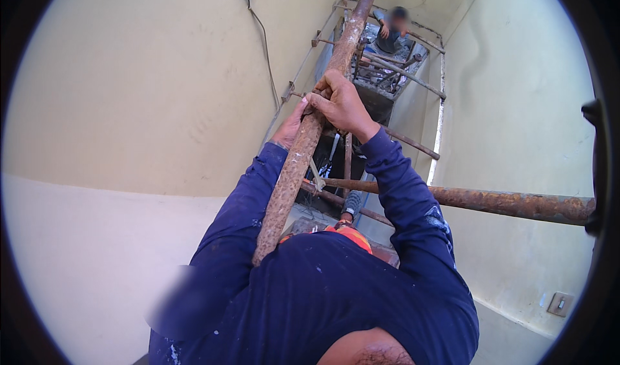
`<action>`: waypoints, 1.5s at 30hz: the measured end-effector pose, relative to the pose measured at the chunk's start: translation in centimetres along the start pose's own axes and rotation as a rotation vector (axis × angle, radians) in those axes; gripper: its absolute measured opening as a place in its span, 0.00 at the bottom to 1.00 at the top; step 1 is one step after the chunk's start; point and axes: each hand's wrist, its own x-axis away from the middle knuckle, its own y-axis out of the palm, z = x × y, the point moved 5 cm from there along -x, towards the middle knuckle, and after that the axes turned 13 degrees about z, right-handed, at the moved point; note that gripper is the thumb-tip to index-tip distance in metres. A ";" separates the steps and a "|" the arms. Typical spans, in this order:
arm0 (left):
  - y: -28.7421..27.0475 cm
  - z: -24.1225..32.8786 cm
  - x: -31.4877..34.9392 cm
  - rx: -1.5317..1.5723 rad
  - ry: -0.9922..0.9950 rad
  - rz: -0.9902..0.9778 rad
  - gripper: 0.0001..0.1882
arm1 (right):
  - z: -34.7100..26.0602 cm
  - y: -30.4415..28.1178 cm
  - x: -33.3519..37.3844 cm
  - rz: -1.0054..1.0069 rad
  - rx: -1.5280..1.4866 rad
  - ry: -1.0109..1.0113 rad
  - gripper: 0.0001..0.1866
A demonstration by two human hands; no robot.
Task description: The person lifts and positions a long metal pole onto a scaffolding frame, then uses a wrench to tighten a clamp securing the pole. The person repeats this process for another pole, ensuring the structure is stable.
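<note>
A long, rusty metal pole (290, 178) slants from beside my chest up and away toward the far top. My left hand (290, 129) is closed against its left side, partly hidden behind it. My right hand (344, 105) wraps over the pole from the right, its thumb near my left fingers. A small dark thing shows on the pole between the hands, too small to make out. Across the right side runs a second rusty pipe (510, 203), below my right forearm.
A scaffold frame (442, 107) rises between pale walls. Another person (390, 34) is at its far upper end. Below my arms, a grey checked sleeve (353, 202) and orange cloth (354, 237) show. A dark cable (263, 39) hangs on the left wall (161, 94); a switch (560, 304) is at lower right.
</note>
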 end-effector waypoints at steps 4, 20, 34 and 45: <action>-0.3 -0.2 0.2 0.002 -0.002 0.054 0.29 | 0.2 0.5 0.6 0.031 -0.027 -0.060 0.11; -0.6 -0.3 -0.1 0.018 0.003 0.105 0.26 | 0.0 0.1 2.2 0.173 -0.105 -0.133 0.09; 0.0 0.1 0.4 -0.049 0.028 0.088 0.27 | 0.1 0.2 2.6 0.177 -0.001 -0.014 0.20; 0.1 0.3 0.4 -0.062 -0.002 0.028 0.26 | 0.6 -0.2 1.7 0.079 -0.040 -0.236 0.17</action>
